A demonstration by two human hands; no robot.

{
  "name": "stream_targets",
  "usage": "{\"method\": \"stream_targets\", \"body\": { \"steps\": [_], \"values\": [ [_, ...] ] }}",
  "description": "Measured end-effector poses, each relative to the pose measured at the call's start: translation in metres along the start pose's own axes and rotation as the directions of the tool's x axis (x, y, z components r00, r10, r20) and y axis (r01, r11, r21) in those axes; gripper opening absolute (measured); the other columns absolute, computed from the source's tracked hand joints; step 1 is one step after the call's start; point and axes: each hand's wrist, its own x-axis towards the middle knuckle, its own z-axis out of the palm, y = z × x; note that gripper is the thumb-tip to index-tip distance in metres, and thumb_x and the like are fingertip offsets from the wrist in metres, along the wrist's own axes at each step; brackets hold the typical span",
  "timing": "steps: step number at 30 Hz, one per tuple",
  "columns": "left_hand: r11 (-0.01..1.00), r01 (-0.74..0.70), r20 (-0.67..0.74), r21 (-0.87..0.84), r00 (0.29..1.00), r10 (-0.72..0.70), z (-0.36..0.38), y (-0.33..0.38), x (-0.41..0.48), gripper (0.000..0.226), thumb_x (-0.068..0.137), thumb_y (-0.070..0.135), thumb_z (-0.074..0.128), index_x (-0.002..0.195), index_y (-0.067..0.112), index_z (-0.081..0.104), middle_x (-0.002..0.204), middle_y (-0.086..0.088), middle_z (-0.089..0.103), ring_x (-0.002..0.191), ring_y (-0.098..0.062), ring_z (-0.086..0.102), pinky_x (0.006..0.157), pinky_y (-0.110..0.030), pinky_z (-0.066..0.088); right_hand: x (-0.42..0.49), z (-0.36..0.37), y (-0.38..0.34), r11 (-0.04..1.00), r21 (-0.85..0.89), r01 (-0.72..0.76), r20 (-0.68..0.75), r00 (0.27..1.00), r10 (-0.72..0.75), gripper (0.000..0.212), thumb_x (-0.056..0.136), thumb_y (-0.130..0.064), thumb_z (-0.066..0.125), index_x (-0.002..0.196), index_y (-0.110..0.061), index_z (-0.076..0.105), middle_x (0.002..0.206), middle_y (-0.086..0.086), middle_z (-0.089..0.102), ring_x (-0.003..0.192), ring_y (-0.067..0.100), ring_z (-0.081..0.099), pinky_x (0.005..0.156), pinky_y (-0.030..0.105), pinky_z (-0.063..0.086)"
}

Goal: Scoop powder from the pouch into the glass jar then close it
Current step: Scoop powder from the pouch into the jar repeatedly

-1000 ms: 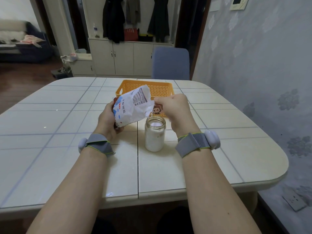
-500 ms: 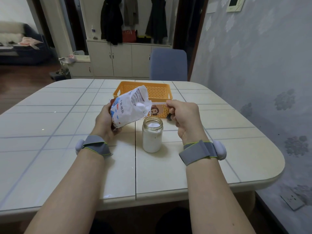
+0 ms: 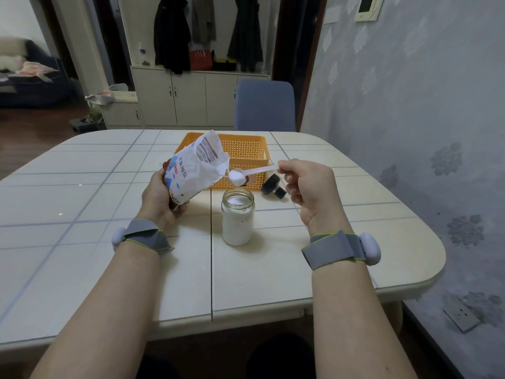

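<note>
Pouch, jar and spoon gather near the middle of the broad cream tiled table (image 3: 82,214), with a blue-backed chair (image 3: 265,105) standing at its far side. An orange perforated plastic basket (image 3: 246,151) sits on the table towards that far edge. In front of it we hold the crinkled white printed pouch (image 3: 194,168) tilted and clear of the table, its open mouth facing right. Our left hand (image 3: 158,198) wraps around its lower end, fingers curled on the bag. Our right hand (image 3: 308,184) is raised to the right of the pouch, pinching the handle end of the small white plastic spoon (image 3: 254,170). Grey fabric bands (image 3: 144,235) circle both wrists. The clear glass jar (image 3: 237,222) stands upright on the table below and between our hands, uncapped and filled with white powder nearly to its shoulder. A black round lid (image 3: 272,184) lies tipped on the table just right of the jar, near the basket's front corner, partly hidden by our right hand. The spoon lies roughly level, its bowl just at the pouch mouth and above the jar's opening, heaped with white powder (image 3: 236,176).
</note>
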Motion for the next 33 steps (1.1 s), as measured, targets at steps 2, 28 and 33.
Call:
{"method": "stream_targets", "body": {
  "steps": [2, 28, 33],
  "values": [
    [1.0, 0.003, 0.006, 0.008, 1.0, -0.003, 0.0, 0.0, 0.0, 0.031, 0.095, 0.052, 0.05, 0.085, 0.027, 0.067, 0.06, 0.007, 0.062, 0.04, -0.014, 0.054, 0.037, -0.016, 0.037, -0.001, -0.002, 0.004, 0.999, -0.044, 0.014, 0.026, 1.0, -0.013, 0.015, 0.085, -0.009, 0.071, 0.071, -0.003, 0.067, 0.049, -0.002, 0.046, 0.041, 0.011, 0.034, 0.038, 0.018, 0.026],
    [1.0, 0.007, 0.01, 0.014, 1.0, -0.007, 0.003, 0.002, -0.008, 0.033, 0.094, 0.055, 0.05, 0.093, 0.028, 0.069, 0.07, 0.006, 0.066, 0.046, -0.013, 0.059, 0.042, -0.017, 0.042, -0.007, -0.014, 0.019, 0.978, 0.105, 0.179, 0.114, 0.975, -0.191, 0.011, 0.088, 0.002, 0.066, 0.08, 0.001, 0.074, 0.064, 0.009, 0.064, 0.053, 0.016, 0.056, 0.053, 0.02, 0.046],
    [1.0, 0.003, 0.01, 0.019, 1.0, -0.003, 0.002, 0.001, -0.008, 0.034, 0.095, 0.056, 0.05, 0.092, 0.027, 0.069, 0.069, 0.005, 0.067, 0.048, -0.014, 0.059, 0.04, -0.017, 0.042, -0.009, -0.011, 0.021, 0.975, 0.102, 0.2, 0.115, 0.971, -0.211, 0.01, 0.087, 0.007, 0.064, 0.083, 0.004, 0.073, 0.065, 0.009, 0.064, 0.055, 0.019, 0.054, 0.055, 0.022, 0.045]
  ]
}}
